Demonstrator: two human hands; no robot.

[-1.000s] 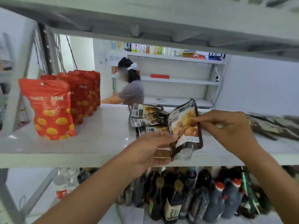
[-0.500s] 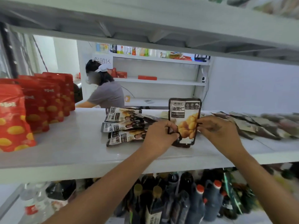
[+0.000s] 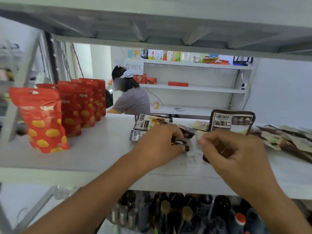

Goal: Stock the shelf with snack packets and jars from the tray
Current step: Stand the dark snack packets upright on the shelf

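Observation:
A brown chestnut packet stands upright on the white shelf, right of centre. In front of it is my right hand, fingers curled, thumb and forefinger pinched together at a pale packet edge near the standing packet's left side. Motion blur hides the exact grip. My left hand grips the dark edge of another chestnut packet lying on the shelf. More of these packets lie flat in a pile just behind my left hand.
A row of red stand-up snack pouches fills the shelf's left side. Flat brown packets lie along the right. Dark bottles crowd the level below. The upper shelf hangs close overhead. A person works at shelving behind.
The chestnut packet went from tilted in both hands to upright on the shelf. My left hand shifted left onto a lying packet, and my right hand came in front of the standing one.

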